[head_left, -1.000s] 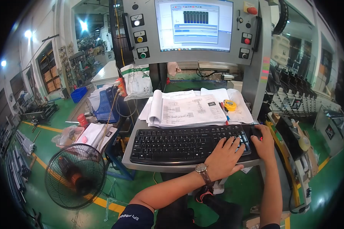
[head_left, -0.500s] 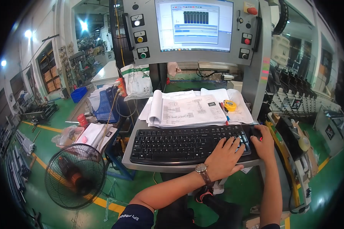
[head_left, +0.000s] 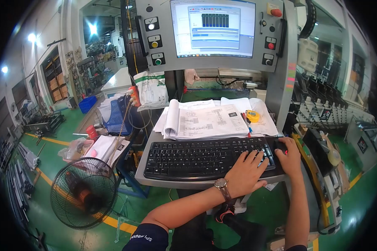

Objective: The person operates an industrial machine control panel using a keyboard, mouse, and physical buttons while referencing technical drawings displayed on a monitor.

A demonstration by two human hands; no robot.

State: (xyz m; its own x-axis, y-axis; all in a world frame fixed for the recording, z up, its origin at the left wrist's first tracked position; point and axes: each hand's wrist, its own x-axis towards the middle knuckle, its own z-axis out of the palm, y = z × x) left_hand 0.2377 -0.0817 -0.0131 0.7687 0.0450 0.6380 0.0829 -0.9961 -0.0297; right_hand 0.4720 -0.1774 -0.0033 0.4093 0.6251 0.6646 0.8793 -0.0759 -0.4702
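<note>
Fingers spread, my left hand (head_left: 246, 172) rests over the number pad at the right end of a black keyboard (head_left: 188, 157). A wristwatch with a brown strap (head_left: 222, 185) is on that wrist. My right hand (head_left: 290, 157) is curled over a dark computer mouse (head_left: 280, 146), which shows a small red light and is mostly covered. Behind the keyboard lies a stack of printed drawings (head_left: 209, 121) with its left pages rolled over. A lit monitor (head_left: 213, 46) above shows a window with a row of dark bars.
A yellow tape measure (head_left: 252, 116) and pens sit on the papers' right side. Push buttons (head_left: 156, 41) flank the monitor, with a red knob (head_left: 275, 11) at upper right. A black fan (head_left: 83, 194) stands lower left. A white bag (head_left: 151, 90) hangs left of the papers.
The view has shifted very slightly. Both hands keep their places on the keyboard and the mouse.
</note>
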